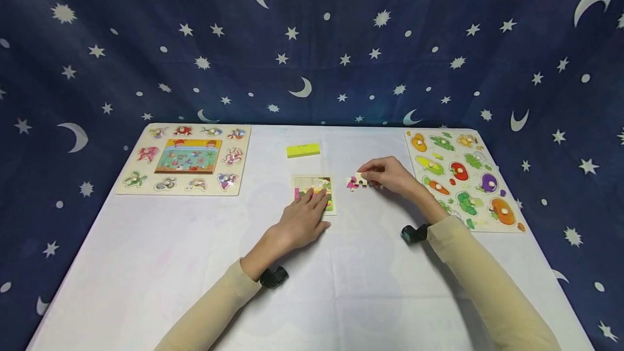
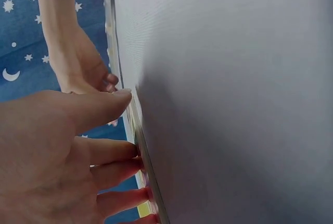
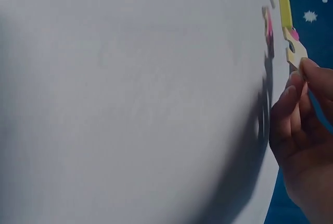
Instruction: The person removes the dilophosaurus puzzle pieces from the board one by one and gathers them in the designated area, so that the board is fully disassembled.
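On the white table my left hand (image 1: 301, 221) rests its extended fingers on a small square jigsaw puzzle (image 1: 324, 182) set in a pale tray (image 1: 333, 205). The fingers cover part of the picture. In the left wrist view, the fingertips of the left hand (image 2: 57, 156) meet the tray, seen edge-on. To the right, my right hand (image 1: 390, 175) pinches a pale puzzle piece (image 1: 362, 178) between thumb and fingers. The right wrist view shows this puzzle piece (image 3: 297, 54) raised off the table. A loose pink puzzle piece (image 3: 268, 30) lies on the cloth just beside it.
A yellow-green block (image 1: 303, 150) lies behind the tray. At the back left is a sea-animal peg board (image 1: 134, 164). A vegetable peg board (image 1: 487, 223) lies at the right, close to my right forearm. A dark blue curtain (image 1: 351, 31) with moons and stars hangs behind the table.
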A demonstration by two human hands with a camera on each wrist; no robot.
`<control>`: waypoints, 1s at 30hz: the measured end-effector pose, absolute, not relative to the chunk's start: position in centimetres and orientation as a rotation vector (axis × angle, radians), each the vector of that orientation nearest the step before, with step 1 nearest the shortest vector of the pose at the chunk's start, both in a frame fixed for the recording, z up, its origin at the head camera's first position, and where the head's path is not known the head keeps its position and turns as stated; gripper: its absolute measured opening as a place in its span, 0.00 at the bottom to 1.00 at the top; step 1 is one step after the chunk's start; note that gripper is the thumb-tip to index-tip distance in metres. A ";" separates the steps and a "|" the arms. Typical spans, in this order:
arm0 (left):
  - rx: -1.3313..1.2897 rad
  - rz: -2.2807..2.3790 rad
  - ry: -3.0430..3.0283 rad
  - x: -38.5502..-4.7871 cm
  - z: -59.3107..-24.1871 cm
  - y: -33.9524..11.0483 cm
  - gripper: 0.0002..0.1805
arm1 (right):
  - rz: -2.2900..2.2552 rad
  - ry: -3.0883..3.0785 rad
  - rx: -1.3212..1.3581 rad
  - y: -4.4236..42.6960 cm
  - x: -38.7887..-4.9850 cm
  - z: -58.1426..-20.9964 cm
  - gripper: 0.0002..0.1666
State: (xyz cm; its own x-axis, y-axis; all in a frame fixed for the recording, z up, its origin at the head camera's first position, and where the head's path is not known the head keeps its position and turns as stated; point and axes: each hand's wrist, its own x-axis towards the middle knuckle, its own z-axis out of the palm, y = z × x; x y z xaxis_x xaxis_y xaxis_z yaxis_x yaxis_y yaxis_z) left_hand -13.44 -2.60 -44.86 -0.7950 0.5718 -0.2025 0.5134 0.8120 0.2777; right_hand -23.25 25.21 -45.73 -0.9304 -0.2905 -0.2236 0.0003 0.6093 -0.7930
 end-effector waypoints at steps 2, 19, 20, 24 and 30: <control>0.830 0.311 2.716 -13.4 -44.8 -2.6 0.36 | -1.220 2.498 -0.224 25.7 -23.2 -45.8 0.13; 0.881 0.336 2.744 -13.3 -44.9 -2.7 0.36 | -1.112 2.555 -0.208 26.8 -23.5 -46.2 0.12; 0.882 0.337 2.745 -13.3 -44.9 -2.7 0.36 | -1.108 2.558 -0.202 26.9 -23.5 -46.2 0.12; 0.882 0.336 2.748 -13.3 -45.0 -2.7 0.37 | -1.084 2.576 -0.182 27.2 -23.3 -46.1 0.12; 0.873 0.326 2.747 -13.3 -45.1 -2.7 0.37 | -1.066 2.611 -0.214 27.3 -23.0 -46.0 0.12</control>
State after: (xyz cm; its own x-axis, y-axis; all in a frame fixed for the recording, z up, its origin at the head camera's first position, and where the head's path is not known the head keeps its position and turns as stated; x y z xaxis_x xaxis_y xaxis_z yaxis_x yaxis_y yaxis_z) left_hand -13.29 -2.68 -45.14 -0.7927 0.5885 -0.1589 0.5350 0.7966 0.2815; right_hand -23.02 27.33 -46.05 -0.9404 -0.2522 -0.2283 -0.0203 0.7115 -0.7024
